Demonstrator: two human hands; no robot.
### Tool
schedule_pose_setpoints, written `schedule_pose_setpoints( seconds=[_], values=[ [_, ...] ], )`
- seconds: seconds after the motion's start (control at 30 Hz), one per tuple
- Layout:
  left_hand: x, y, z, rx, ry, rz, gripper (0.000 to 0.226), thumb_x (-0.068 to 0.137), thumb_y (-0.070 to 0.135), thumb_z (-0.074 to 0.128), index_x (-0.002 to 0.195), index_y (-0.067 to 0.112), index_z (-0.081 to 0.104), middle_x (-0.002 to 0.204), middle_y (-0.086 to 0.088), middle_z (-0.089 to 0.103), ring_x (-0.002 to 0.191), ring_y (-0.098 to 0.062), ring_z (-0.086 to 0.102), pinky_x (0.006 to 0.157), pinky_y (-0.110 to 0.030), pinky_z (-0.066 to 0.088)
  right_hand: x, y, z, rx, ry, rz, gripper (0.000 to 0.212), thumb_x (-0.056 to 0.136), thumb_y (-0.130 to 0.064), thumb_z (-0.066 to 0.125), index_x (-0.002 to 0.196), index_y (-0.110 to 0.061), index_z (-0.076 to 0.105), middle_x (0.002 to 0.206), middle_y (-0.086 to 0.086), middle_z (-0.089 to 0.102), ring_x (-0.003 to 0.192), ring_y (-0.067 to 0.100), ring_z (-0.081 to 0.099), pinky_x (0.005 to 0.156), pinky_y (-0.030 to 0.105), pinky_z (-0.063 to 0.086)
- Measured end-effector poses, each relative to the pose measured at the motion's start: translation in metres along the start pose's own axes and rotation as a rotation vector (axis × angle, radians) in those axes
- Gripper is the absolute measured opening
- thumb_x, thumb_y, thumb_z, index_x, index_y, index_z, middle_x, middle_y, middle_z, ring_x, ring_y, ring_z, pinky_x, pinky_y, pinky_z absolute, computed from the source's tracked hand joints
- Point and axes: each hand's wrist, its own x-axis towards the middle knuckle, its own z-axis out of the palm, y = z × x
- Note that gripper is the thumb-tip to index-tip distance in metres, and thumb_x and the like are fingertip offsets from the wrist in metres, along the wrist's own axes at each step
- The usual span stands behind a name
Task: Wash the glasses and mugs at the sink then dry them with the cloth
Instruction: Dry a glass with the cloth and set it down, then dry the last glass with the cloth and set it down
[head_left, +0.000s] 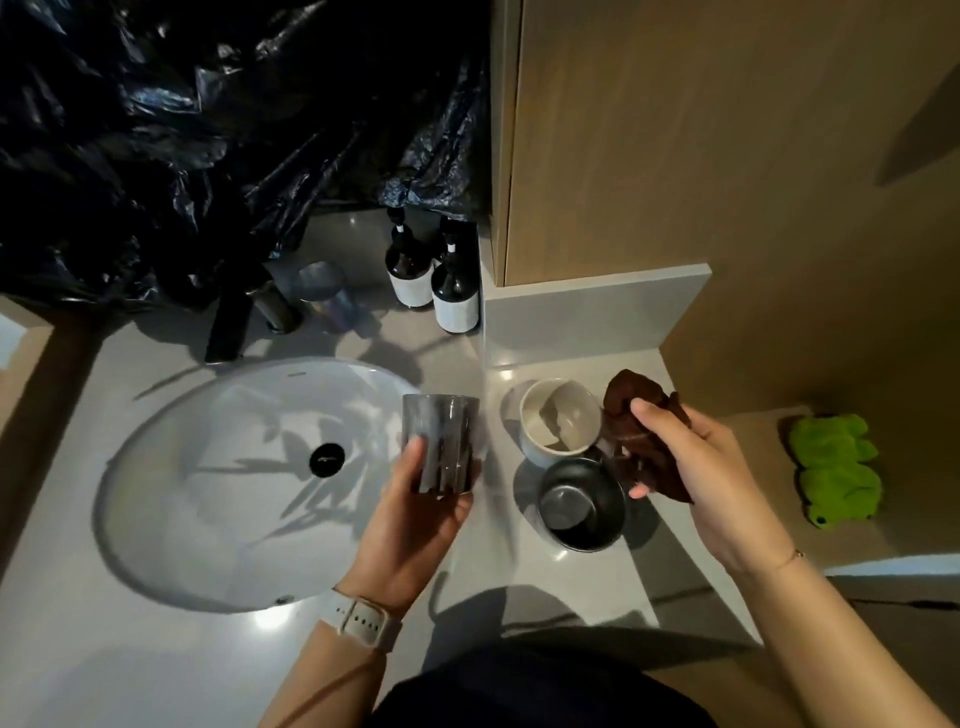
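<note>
Now left hand (415, 514) grips glass (439, 441); right hand (696, 467) clutches cloth (641, 410).

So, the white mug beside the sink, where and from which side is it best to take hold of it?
Probably by the upper wall of the white mug, from above: it stands upright with its mouth open, and no handle shows. Come from its left, since the metal cup and the brown cloth crowd the near and right sides.

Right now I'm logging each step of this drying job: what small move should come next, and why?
Probably bring the brown cloth across to the glass and wipe it. The left hand holds the glass upright beside the sink, the right hand grips the bunched cloth over the mugs, and the two are apart.
</note>
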Motion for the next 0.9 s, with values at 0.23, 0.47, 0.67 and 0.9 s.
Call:
schedule_pose_setpoints(
  seconds=[0.23, 0.47, 0.67, 0.9],
  values=[
    [-0.009, -0.018, 0.0, 0.396, 0.065, 0.213, 0.084, 0.058, 0.034, 0.091, 0.127, 0.003, 0.056, 0.122, -0.025, 0.065, 0.117, -0.038, 0.062, 0.094, -0.042, 0.056, 0.019, 0.003, -0.018, -0.04, -0.064, 0.015, 0.022, 0.089, -0.03, 0.065, 0.097, -0.011, 0.073, 0.073, 0.006, 0.071, 0.071, 0.02, 0.066, 0.055, 0.032, 0.055],
    [0.014, -0.046, -0.028, 1.355, 0.225, 0.543, 0.08, 0.052, 0.043, 0.091, 0.122, 0.04, 0.053, 0.118, 0.012, 0.061, 0.111, -0.011, 0.06, 0.097, -0.041, 0.049, 0.022, 0.008, -0.023, -0.062, -0.095, -0.014, 0.021, 0.091, -0.027, 0.064, 0.097, -0.009, 0.072, 0.072, 0.005, 0.07, 0.069, 0.018, 0.066, 0.055, 0.034, 0.056],
    [0.006, -0.055, -0.042, 1.325, 0.145, 0.467, 0.085, 0.049, 0.019, 0.097, 0.122, 0.031, 0.055, 0.118, 0.023, 0.063, 0.113, 0.001, 0.059, 0.098, -0.017, 0.045, 0.02, 0.008, -0.014, -0.069, -0.096, -0.036, 0.021, 0.091, -0.028, 0.064, 0.096, -0.01, 0.071, 0.08, 0.015, 0.067, 0.073, 0.025, 0.064, 0.058, 0.035, 0.056],
    [0.005, -0.049, -0.05, 1.43, 0.023, 0.401, 0.082, 0.055, 0.015, 0.089, 0.125, 0.034, 0.05, 0.124, 0.012, 0.06, 0.116, 0.0, 0.056, 0.097, -0.013, 0.042, 0.01, 0.0, 0.02, -0.102, -0.107, -0.102, 0.013, 0.092, -0.023, 0.064, 0.088, -0.012, 0.07, 0.069, 0.0, 0.068, 0.065, 0.016, 0.062, 0.052, 0.032, 0.055]
  ],
)
